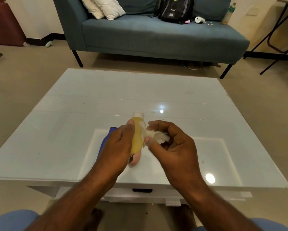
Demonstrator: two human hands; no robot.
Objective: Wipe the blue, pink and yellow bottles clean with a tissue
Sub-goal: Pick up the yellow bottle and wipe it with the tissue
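You sit at a glossy white tabletop [73, 130], looking down at your own two bare hands near its centre. Your left hand [118, 144] grasps the yellow bottle [137, 139]: the thumb lies along its left side and the fingers curl behind it, out of view. The bottle is lifted off the tabletop and leans with its white cap [138, 114] pointing toward twelve o'clock. Your right hand [171, 144] sits at three o'clock from the bottle, its fingers [160, 126] pinched on a crumpled white tissue [156, 136], which touches the bottle's right side.

The blue bottle [105, 142] lies at nine o'clock from the yellow one, mostly hidden behind your left hand, with its length running from twelve to six. The pink bottle [135, 160] shows only as a small rounded end at six o'clock, just under the yellow bottle; you cannot tell how it lies.

Beyond the tabletop, at twelve o'clock, stands a blue-grey sofa [148, 35] carrying white pillows [105, 7] and a black backpack [175, 9].
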